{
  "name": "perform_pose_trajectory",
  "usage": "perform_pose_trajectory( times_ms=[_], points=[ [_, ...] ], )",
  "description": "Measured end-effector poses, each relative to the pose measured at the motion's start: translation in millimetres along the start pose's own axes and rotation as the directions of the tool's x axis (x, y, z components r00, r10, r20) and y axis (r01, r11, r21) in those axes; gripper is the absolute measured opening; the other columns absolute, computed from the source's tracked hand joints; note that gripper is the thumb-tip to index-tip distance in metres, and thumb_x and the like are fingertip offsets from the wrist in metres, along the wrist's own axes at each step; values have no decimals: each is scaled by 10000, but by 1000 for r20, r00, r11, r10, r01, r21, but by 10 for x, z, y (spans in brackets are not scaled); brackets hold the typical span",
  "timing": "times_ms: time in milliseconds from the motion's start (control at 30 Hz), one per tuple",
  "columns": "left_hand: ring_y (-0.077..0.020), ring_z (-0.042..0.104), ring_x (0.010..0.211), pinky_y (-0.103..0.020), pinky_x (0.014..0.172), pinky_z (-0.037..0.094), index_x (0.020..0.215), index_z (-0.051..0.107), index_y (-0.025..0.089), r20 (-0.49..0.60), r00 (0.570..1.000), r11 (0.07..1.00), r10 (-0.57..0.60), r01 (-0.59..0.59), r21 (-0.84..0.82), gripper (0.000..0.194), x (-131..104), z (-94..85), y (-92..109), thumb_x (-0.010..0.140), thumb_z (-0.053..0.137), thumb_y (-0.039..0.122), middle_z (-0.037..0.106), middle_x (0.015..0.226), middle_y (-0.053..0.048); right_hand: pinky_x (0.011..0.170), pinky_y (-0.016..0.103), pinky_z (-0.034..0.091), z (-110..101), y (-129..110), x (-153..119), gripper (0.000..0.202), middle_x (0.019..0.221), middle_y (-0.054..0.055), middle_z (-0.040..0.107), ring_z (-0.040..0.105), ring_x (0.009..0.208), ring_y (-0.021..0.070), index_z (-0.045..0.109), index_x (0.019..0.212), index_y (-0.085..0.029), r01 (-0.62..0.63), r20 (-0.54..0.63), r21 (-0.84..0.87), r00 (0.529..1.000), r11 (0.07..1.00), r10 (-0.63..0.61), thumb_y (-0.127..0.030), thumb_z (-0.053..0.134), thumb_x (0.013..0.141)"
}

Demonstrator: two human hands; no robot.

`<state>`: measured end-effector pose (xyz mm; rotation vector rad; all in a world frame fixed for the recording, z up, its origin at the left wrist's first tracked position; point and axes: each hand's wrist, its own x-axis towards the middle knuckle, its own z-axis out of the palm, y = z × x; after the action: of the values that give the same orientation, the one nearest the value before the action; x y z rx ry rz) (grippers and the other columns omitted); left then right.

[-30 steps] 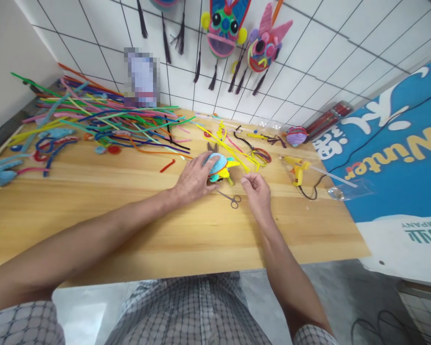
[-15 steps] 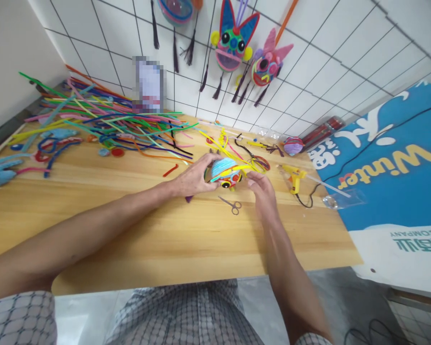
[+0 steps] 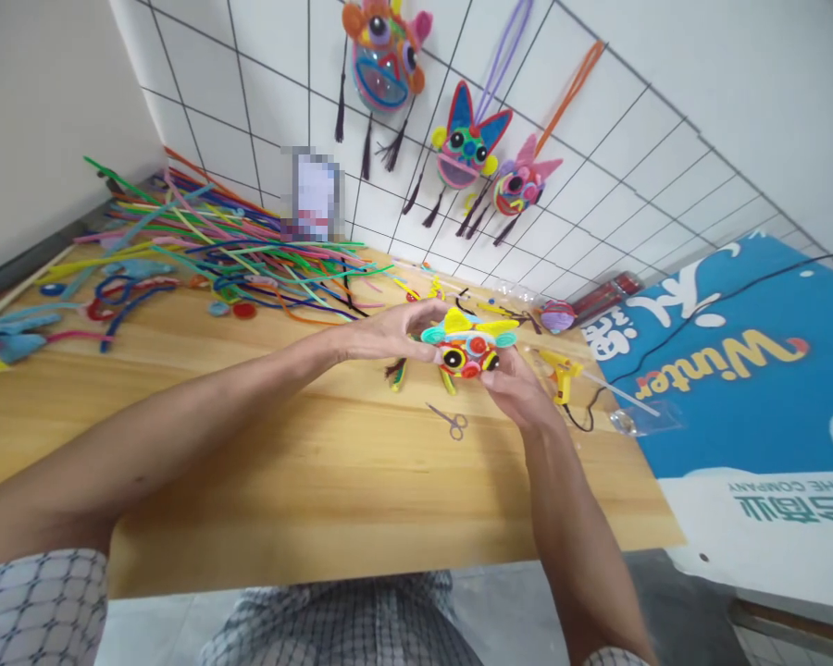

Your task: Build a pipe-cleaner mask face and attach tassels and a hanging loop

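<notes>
Above the wooden table I hold a pipe-cleaner animal-head ornament (image 3: 469, 353) with both hands. It has two yellow pointed ears, teal coils at the sides, black eyes ringed in yellow, and a red nose. My left hand (image 3: 406, 331) is closed on its left side, thumb near one eye. My right hand (image 3: 516, 381) grips its right side from below, most of its fingers hidden behind the ornament. Small green-yellow strips and a dark tassel (image 3: 394, 369) show beneath my left hand. A pair of scissors (image 3: 451, 423) lies on the table just below the ornament.
Many coloured pipe cleaners (image 3: 229, 236) are heaped at the back left. A yellow glue gun (image 3: 562, 372) with a black cord lies to the right, beside a blue printed board (image 3: 722, 361). Finished ornaments (image 3: 469, 148) with tassels hang on the tiled wall.
The ornament has been turned and lifted slightly, so its face and both yellow ears now show. My right hand has moved from a yellow strip onto its side. The view has tilted upward.
</notes>
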<state>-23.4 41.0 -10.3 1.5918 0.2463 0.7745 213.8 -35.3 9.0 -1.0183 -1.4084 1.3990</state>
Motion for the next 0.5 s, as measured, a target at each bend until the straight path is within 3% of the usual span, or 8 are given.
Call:
perform_pose_trajectory(
  times_ms=[67,200,367,500],
  points=[
    [-325,581,1381,-484,1177,453,1380,623,222,15,1000,999,-22,21,47,698,-1,-58,48,757,884,400,635,1462,-115,1204,491,443,11,37,38,679,1371,36,702,572,1393,315,660,1277,-314,21,-30,-29,999,999,-22,-389,929,658],
    [-335,564,1410,-523,1196,441,1414,616,226,-61,997,990,-51,58,132,696,-43,-89,69,785,853,405,608,1511,-127,1154,522,500,46,139,95,644,1316,44,733,651,1298,322,667,1215,-313,43,-73,-51,996,998,-47,-453,930,643],
    [-334,623,1352,-490,1099,547,1473,580,252,-103,994,983,35,-16,181,781,-153,-117,-23,762,874,384,634,1481,-129,1063,600,562,131,178,134,707,1293,58,749,697,1219,357,651,1228,-313,36,-112,-91,993,995,-46,-575,889,615],
    [-334,639,1330,-475,1065,563,1474,575,250,-169,985,956,38,14,294,781,-268,-246,-134,774,866,439,640,1471,-139,1028,586,582,159,165,171,645,1217,70,770,705,1190,353,665,1165,-301,45,-172,-105,983,993,-63,-567,880,618]
  ],
)
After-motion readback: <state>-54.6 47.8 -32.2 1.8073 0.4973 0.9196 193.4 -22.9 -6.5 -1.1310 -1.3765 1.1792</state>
